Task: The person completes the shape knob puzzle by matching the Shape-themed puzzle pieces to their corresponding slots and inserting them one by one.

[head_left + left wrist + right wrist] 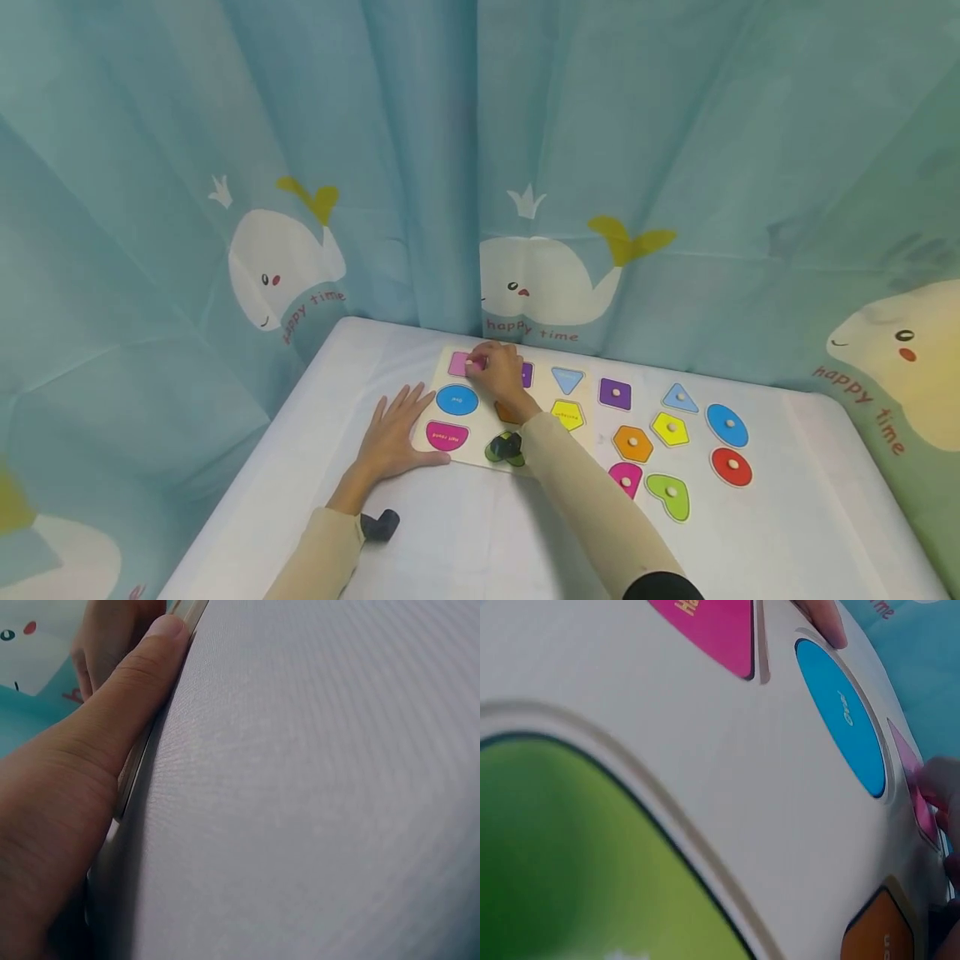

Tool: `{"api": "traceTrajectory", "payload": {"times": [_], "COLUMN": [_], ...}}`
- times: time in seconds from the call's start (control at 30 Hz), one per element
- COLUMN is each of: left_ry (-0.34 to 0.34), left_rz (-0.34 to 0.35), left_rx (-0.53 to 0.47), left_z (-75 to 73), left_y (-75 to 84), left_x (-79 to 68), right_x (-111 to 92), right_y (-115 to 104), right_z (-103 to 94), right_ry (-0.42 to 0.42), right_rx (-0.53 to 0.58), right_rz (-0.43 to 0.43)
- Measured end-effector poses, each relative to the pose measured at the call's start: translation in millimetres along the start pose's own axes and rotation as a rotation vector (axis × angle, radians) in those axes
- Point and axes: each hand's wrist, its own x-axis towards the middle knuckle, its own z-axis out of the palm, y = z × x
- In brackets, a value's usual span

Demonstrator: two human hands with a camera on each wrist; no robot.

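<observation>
A cream shape-puzzle board (480,423) lies on the table, with coloured shapes printed on it. My right hand (501,375) reaches over its far left corner, thumb and fingertips pinching a pink puzzle piece (924,816) at the pink rectangle (456,364). The fingers partly cover that piece, so how it sits cannot be told. Spread beside the board's left end, my left hand (396,435) has its thumb along the near edge, as the left wrist view shows. Nearby on the board are the blue oval (457,400) and the magenta half round (447,436).
Several loose knobbed pieces lie right of the board, among them a purple square (615,394), a blue triangle (679,397), a red circle (731,467) and a green heart (669,497). A blue whale-print curtain (420,167) hangs behind the white table (480,550).
</observation>
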Motion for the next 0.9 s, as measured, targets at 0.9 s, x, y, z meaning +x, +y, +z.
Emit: {"api": "traceTrajectory", "payload": {"times": [0.9], "left_ry": [0.003], "left_rz": [-0.021], "left_rx": [-0.014], "left_z": [-1.1], "left_y": [4.2], "left_x": [-2.5], "right_x": [-24.5], "right_y": [18.5], "right_z": [-85.8], "right_ry": [-0.065], "right_rx": [0.113], "right_rz": [-0.24]}}
